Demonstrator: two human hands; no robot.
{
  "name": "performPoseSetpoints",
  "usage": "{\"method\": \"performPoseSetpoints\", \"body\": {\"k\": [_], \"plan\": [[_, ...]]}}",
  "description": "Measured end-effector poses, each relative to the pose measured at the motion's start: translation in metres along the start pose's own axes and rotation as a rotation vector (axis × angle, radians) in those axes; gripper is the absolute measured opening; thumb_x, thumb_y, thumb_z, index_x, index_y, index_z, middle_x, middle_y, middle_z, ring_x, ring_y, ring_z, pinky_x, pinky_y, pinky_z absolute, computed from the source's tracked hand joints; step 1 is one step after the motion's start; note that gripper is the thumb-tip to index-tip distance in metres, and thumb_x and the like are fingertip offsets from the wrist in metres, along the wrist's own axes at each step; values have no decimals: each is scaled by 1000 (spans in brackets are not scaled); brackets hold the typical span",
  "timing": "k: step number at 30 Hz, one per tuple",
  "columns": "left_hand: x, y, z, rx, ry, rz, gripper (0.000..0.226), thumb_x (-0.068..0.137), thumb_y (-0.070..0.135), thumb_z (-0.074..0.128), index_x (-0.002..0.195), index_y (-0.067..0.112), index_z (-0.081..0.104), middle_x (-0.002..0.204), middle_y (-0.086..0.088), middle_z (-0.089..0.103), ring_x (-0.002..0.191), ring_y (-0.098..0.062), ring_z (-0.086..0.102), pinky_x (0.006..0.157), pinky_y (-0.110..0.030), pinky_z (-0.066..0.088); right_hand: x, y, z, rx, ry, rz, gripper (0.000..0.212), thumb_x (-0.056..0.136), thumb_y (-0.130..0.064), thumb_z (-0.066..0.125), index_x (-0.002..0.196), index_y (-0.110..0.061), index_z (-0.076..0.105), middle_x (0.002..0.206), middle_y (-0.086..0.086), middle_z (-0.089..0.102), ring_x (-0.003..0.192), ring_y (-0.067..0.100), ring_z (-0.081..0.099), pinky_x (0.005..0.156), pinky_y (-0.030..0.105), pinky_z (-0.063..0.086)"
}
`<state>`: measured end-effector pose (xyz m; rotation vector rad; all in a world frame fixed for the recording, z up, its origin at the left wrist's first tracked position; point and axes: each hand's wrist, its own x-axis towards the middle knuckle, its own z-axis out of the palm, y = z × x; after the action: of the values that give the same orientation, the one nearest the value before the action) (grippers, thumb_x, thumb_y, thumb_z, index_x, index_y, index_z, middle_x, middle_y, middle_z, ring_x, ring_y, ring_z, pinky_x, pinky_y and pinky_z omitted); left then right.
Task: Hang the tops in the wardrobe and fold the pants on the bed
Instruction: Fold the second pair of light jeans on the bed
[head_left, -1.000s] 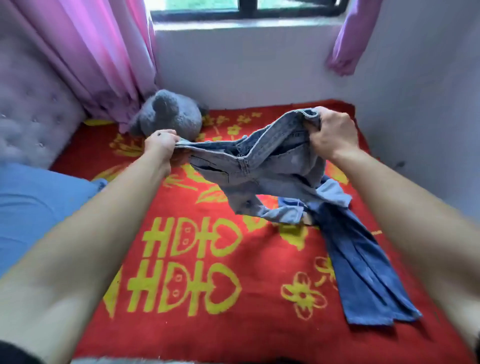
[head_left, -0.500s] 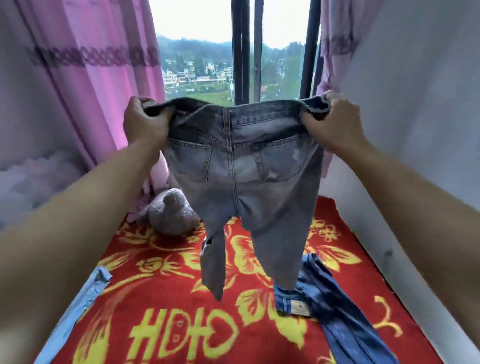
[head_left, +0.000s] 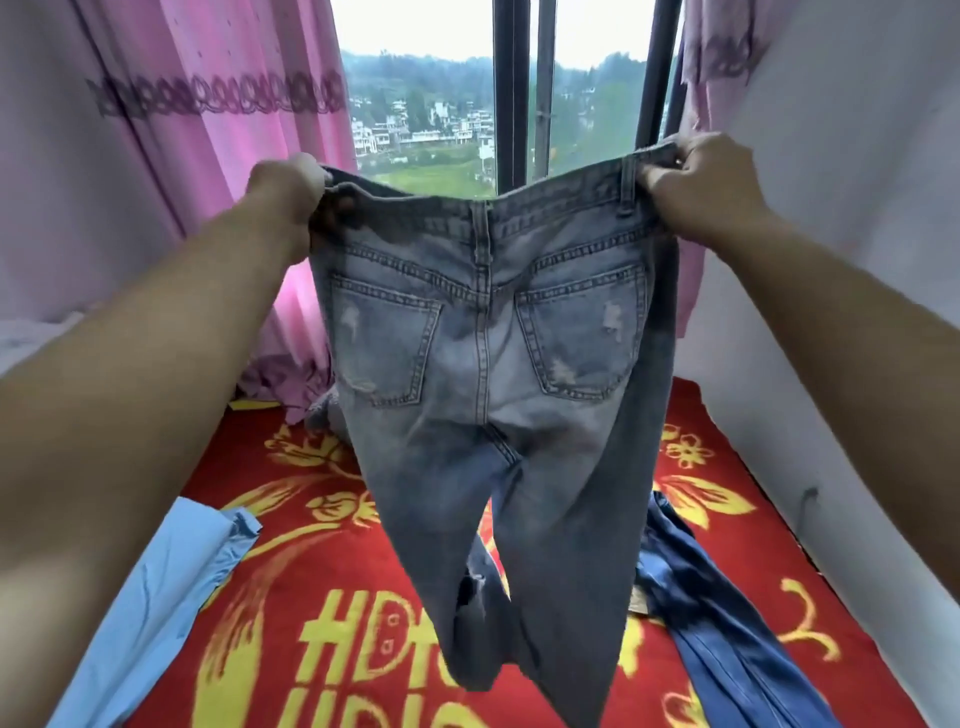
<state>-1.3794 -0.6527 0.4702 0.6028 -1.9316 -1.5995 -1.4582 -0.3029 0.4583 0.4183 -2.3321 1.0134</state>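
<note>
- My left hand (head_left: 288, 188) grips one end of the waistband of the faded light-blue denim jeans (head_left: 488, 374).
- My right hand (head_left: 696, 179) pinches the other end.
- The jeans hang in the air above the red bed cover with yellow flowers (head_left: 322, 587).
- Dark blue pants (head_left: 727, 623) lie on this cover, at the right.

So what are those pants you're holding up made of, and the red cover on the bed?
The pants look like denim: a faded grey-blue sturdy weave, rows of seam stitching, patch pockets and frayed worn spots. The red cover looks like soft, fuzzy plush, maybe fleece. Its yellow pattern has blurry edges, but the picture doesn't settle it.
</note>
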Motion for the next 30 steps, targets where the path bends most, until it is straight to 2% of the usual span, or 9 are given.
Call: {"method": "performPoseSetpoints", "body": {"k": [2,4,10,13,16,18,22,27,30], "plan": [[9,-21,1,26,-146,-88,41,96,5,25,89,10,65,58,-1,69,40,-10,55,44,-21,40,1,15,22,-10,-80,66,34,88,-33,56,108,-10,70,99,9,70,94,27,65,89,39,55],[19,-46,4,50,-203,-135,44,98,5,24,85,13,65,57,1,69,46,-9,59,43,-19,43,1,30,49,-25,-140,116,31,89,-29,57,109,-10,70,103,13,70,89,27,66,85,42,57],[59,-119,22,-31,-257,-212,39,103,8,26,93,15,63,65,2,72,68,-14,65,67,-30,48,-1,60,123,-94,-215,266,23,98,-25,52,103,-6,65,106,17,67,82,27,57,69,34,47],[75,-126,27,-203,-133,-92,25,99,5,32,103,16,55,87,-4,68,78,-19,64,69,-36,52,7,54,134,19,-86,248,25,100,-22,50,115,-7,63,113,15,66,96,28,59,78,31,44],[82,-110,25,-330,46,165,19,89,5,38,90,22,45,95,-6,54,87,-22,55,83,-43,55,16,30,130,80,78,79,26,101,-22,49,111,-1,61,111,17,63,96,25,56,85,35,45],[82,-92,18,-407,58,235,20,87,4,41,90,23,44,97,-10,52,89,-22,53,91,-49,52,20,13,124,98,164,-6,32,102,-25,47,119,0,58,121,20,59,110,31,56,95,34,40],[72,-71,1,-537,94,240,8,88,11,48,87,18,45,88,-7,51,83,-21,53,82,-44,52,11,-2,119,131,258,-32,36,101,-27,45,126,-5,57,126,16,60,119,30,54,99,29,37],[38,-132,-14,-253,373,173,28,86,36,64,69,23,47,65,10,51,50,6,50,51,-8,35,-47,31,141,112,189,58,31,99,-29,48,116,-7,61,116,17,63,110,32,57,92,32,40],[10,-219,-13,-65,418,-7,20,77,31,69,69,23,53,68,9,59,74,-14,64,67,-21,46,-113,66,170,64,28,174,27,98,-26,53,114,-8,66,118,18,61,112,32,55,94,29,38]]}}
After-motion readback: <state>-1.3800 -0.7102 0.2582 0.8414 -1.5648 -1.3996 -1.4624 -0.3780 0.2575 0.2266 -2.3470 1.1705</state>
